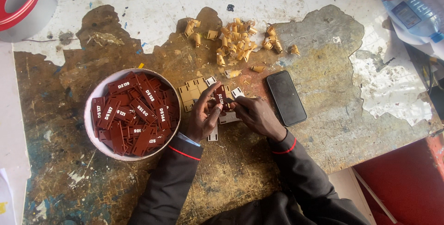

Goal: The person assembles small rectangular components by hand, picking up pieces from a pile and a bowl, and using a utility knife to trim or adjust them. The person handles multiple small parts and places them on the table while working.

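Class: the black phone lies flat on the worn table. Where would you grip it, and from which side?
Grip the phone across its two long edges, coming from above on its right, away from the right hand. It lies flat, slim and rectangular, so the narrow width probably suits a pinch best.

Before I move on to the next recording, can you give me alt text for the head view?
Two hands, left and right, hold a small dark red tag between their fingers over a worn, paint-flaked table. A white bowl of similar red tags sits to the left, a black phone to the right, and tan curled peelings lie beyond.
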